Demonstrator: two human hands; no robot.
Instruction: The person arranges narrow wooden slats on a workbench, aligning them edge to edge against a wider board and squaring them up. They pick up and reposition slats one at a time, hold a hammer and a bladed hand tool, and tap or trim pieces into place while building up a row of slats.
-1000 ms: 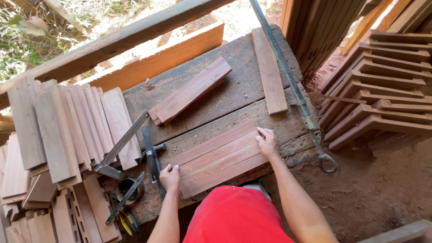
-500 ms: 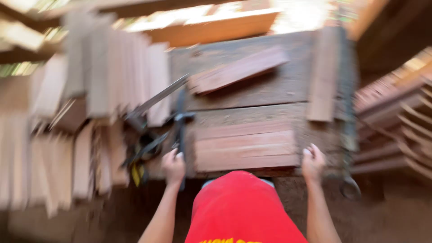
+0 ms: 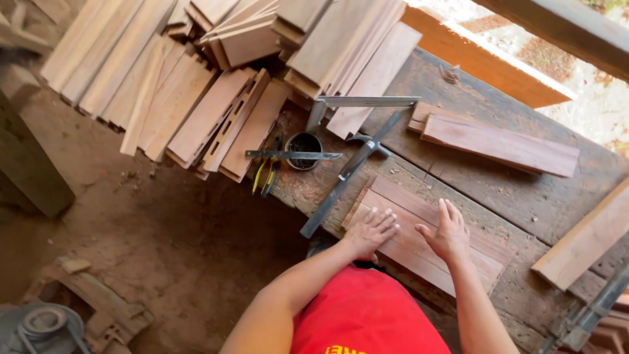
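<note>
From the head camera, both hands are lying flat on a set of reddish boards at the near edge of the workbench — the left hand and right hand are resting side by side, fingers spread apart, gripping nothing. A hammer is lying just beside the left hand, with a metal square, a small tin and pliers beyond it.

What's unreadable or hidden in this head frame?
- Boards under the left hand and right hand: near ends hidden by the person's red shirt.
- Small dark cup: contents too dark to tell.
- Clamp: cut off by the bottom right corner.
</note>
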